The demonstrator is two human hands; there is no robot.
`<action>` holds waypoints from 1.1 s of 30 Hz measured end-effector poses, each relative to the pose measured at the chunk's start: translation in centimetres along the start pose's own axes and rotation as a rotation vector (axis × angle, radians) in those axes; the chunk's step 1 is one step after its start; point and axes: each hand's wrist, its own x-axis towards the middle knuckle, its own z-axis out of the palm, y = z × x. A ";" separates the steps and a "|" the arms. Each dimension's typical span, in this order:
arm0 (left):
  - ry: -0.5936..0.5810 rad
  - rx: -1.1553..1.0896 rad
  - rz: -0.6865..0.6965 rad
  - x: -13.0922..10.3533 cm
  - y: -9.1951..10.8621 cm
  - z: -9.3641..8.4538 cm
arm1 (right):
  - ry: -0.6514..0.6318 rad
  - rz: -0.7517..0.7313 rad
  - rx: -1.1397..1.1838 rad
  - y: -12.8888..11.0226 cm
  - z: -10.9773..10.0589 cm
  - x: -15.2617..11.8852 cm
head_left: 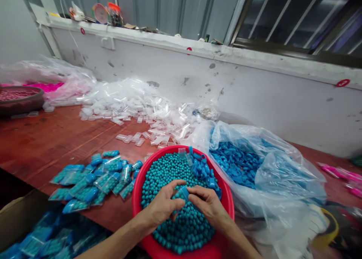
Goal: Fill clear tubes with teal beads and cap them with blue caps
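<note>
Over a red basin (229, 198) of teal beads (181, 244), my left hand (165, 204) is closed around a small clear case (178, 194) with teal beads in it. The fingertips of my right hand (205, 202) pinch a blue cap (185, 193) at the case's right end. Loose blue caps (202, 168) lie on the beads at the basin's upper right, with a clear case (189, 159) beside them. Filled, capped cases (90, 183) are piled on the red table left of the basin.
Clear cases (158, 115) are heaped at the back of the table (42, 142). A plastic bag (283, 176) of blue caps lies right of the basin. More filled cases (48, 240) fill a box at lower left. A brown bowl (36, 102) stands far left.
</note>
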 end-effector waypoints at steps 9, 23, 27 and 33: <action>0.178 0.065 0.113 0.5 0.2 1.2 | 0.154 -0.022 0.118 -0.1 0.9 0.6; -0.036 0.078 0.026 -0.2 0.6 0.1 | -0.040 0.119 0.228 -1.0 -1.0 0.6; 0.068 0.089 -0.011 -0.3 0.4 0.5 | -0.144 -0.008 -0.118 -2.5 -0.8 0.6; 0.119 0.009 0.170 -0.3 0.2 0.6 | -0.109 0.037 -0.303 -2.2 2.5 -0.7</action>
